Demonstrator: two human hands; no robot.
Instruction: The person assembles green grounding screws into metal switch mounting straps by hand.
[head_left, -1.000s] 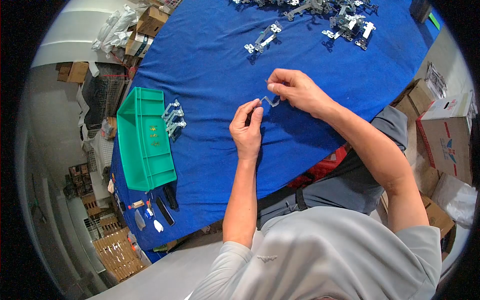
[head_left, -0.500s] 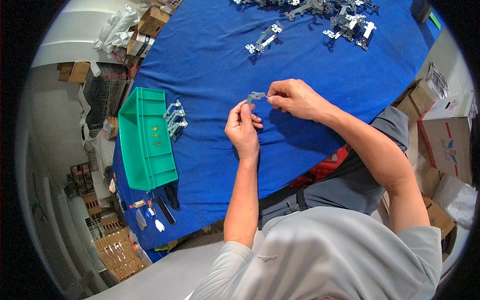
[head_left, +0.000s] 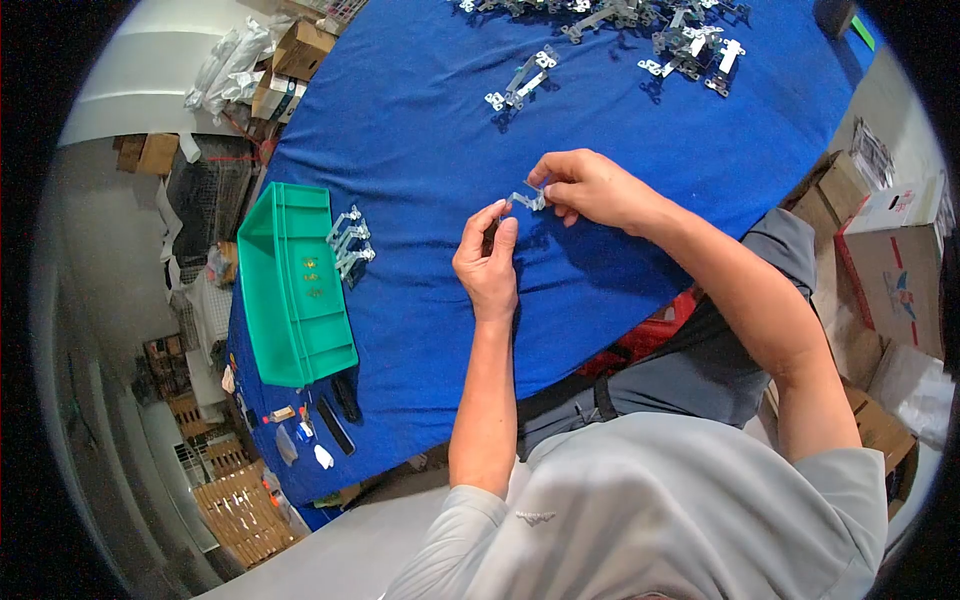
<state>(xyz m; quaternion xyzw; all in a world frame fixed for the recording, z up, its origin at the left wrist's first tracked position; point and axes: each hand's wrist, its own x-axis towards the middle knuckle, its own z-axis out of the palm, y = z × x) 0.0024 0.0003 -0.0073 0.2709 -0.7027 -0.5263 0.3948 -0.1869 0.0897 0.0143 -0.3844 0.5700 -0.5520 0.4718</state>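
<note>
A small metal bracket [head_left: 528,201] is between my two hands, above the blue cloth. My right hand [head_left: 590,190] pinches its right end between thumb and fingers. My left hand [head_left: 487,262] is at the bracket's left end, with a fingertip close to or touching it; the thumb stands apart from the fingers. Several similar brackets [head_left: 350,243] lie beside the green tray [head_left: 322,345], which holds a few small brass-coloured pieces [head_left: 312,277].
A metal linkage [head_left: 522,80] lies ahead on the blue cloth [head_left: 430,130], with a pile of brackets [head_left: 690,45] beyond. Black strips [head_left: 335,425] and small bottles [head_left: 282,413] are at the near left. A cardboard box [head_left: 895,265] stands at the right.
The bracket has turned and shifted slightly right, now in my right hand's fingers. My left thumb has come away from it, and the left fingers have loosened.
</note>
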